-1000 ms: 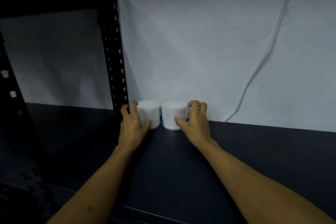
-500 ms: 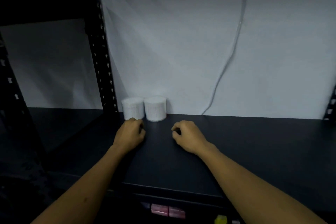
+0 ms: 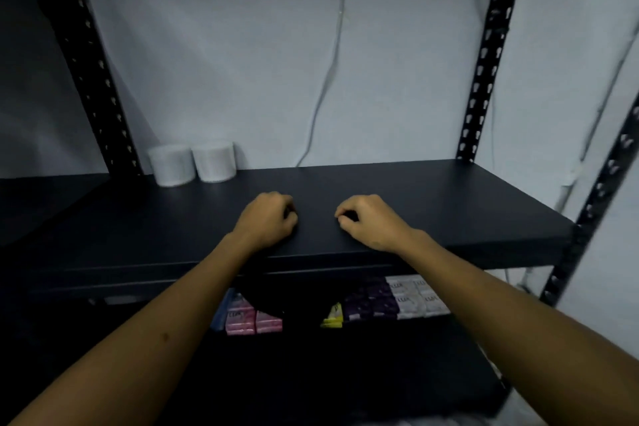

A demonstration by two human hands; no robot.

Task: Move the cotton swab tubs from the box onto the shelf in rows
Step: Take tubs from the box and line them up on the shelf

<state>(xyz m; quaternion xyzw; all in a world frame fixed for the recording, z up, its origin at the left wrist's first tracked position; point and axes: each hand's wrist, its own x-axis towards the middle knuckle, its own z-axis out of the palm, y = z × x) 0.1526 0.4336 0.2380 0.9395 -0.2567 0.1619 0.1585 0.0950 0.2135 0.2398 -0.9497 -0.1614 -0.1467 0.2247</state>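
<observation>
**Tubs set down, hands drawing back**

Tubs sit at the back-left corner of the flat black metal shelf (image 3: 397,204): two short round white plastic cotton swab tubs, the left tub (image 3: 172,165) and the right tub (image 3: 215,161), upright, side by side and touching or nearly so, close against the pale wall and just beside the black perforated upright post (image 3: 103,86). A second ago each hand was wrapped round one of them; now both have let go and pulled back toward the shelf's front edge, well apart from the tubs. The left hand (image 3: 268,220) and the right hand (image 3: 368,220) hover low over the shelf, fingers loosely curled under, holding nothing. Whether the knuckles touch the surface I cannot tell.

That release means the first pair is placed and starts a row along the back wall. Most of the shelf to their right is free, so the task looks barely begun. The box is not in view; the next move is probably a return to it for more tubs.

Below, on the lower shelf, lie small pink packets (image 3: 254,320), a yellow one (image 3: 332,317), dark purple ones (image 3: 371,304) and pale grey ones (image 3: 416,297). A thin pale cable (image 3: 326,79) hangs down the wall.
</observation>
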